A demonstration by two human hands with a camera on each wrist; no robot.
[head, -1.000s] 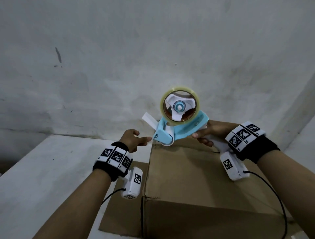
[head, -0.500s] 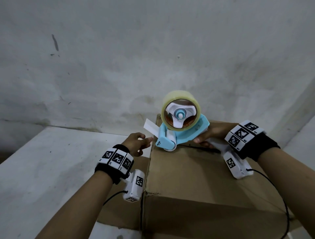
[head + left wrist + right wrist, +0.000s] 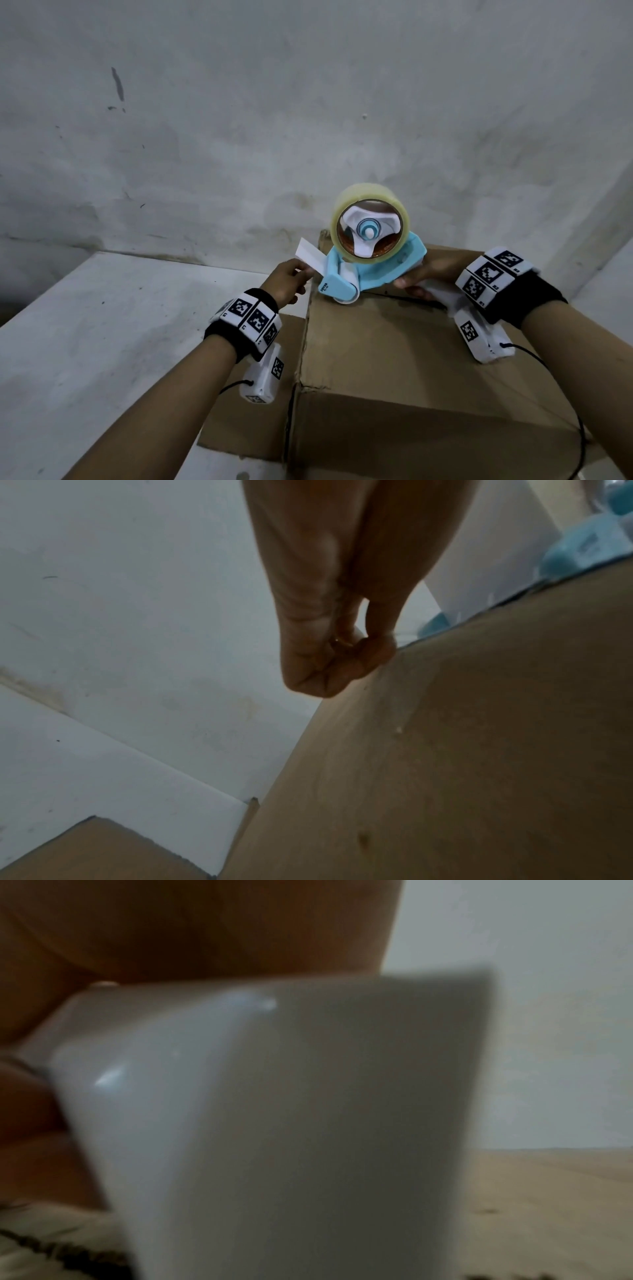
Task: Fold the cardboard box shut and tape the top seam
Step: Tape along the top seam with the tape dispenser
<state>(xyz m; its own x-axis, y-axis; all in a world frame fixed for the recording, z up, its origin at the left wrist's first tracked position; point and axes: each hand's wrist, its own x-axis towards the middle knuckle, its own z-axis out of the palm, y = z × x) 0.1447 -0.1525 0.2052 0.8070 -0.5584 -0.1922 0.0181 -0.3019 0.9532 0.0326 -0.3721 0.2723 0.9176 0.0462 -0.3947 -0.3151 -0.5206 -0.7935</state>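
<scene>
One brown cardboard box (image 3: 394,359) fills the head view from 6 to 3 o'clock, top flaps folded flat, seam untaped, one side flap splayed at 7. You've parked the blue-and-white tape dispenser (image 3: 371,270) with its clear roll on the far left top edge, at center, likely to start the strip there. Your right hand (image 3: 424,274) wraps its handle. Your left hand (image 3: 286,282), at 9 of it, pinches the white tape tab (image 3: 310,258) to pull it free.
</scene>
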